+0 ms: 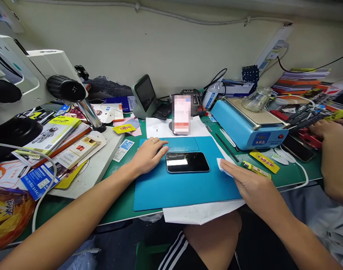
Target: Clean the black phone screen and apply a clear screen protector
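Note:
A smartphone (188,162) lies face up on a blue mat (185,191), its black screen reflecting a bright light. Just behind it is a clear glass sheet (184,143) with a dark outline, perhaps a screen protector. My left hand (151,154) rests at the phone's upper left corner, fingers stretched toward the sheet's left end, thumb apart; it grips nothing that I can see. To the right of the phone, my right hand (244,178) pinches a folded white wipe (222,165) over the mat.
Behind the mat stands another phone (181,114) with a lit, blurred screen. A blue heating machine (250,127) carries a glass jar (257,99). Pens (227,146) and a yellow packet (264,161) lie right. Another person's hand (328,131) is far right. A microscope (67,90) stands left.

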The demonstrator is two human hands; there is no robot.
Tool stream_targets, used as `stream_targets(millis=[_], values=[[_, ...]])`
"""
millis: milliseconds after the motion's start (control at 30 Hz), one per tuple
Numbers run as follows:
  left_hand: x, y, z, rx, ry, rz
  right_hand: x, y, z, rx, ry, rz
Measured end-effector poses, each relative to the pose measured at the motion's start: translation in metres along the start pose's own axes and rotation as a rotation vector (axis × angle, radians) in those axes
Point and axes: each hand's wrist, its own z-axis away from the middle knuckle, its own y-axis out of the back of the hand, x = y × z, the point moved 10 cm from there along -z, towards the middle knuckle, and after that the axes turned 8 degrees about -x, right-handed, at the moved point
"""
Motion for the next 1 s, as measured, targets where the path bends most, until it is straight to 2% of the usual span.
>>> stream_targets(millis=[133, 300, 400, 500, 633, 700, 767, 867, 1000], values=[[0.0, -0.001, -0.001, -0.005, -0.009, -0.006, -0.01, 0.012, -0.006, 0.072, -0.057, -0.068], [0.0, -0.002, -0.001, 0.003, -0.028, -0.024, -0.055, -0.013, -0.023, 0.027, 0.034, -0.171], [0.0, -0.001, 0.0, 0.011, -0.018, -0.027, -0.07, -0.027, -0.03, -0.01, 0.081, -0.192], [0.002, 0.0, 0.0, 0.012, -0.007, -0.022, -0.058, -0.034, -0.033, -0.059, 0.074, -0.192], [0.003, 0.0, 0.0, -0.008, 0.002, -0.013, -0.013, -0.034, -0.034, -0.111, -0.014, -0.15], [0.003, -0.001, 0.0, -0.01, 0.001, -0.008, 0.003, -0.029, -0.034, -0.1, -0.067, -0.137], [0.003, -0.001, 0.0, -0.008, -0.007, -0.004, 0.005, -0.022, -0.036, -0.043, -0.108, -0.148], [0.003, -0.002, 0.0, -0.012, -0.011, -0.004, -0.022, -0.016, -0.039, 0.025, -0.073, -0.213], [0.001, -0.002, 0.001, 0.001, 0.004, -0.012, -0.071, -0.027, -0.046, -0.048, 0.043, -0.227]])
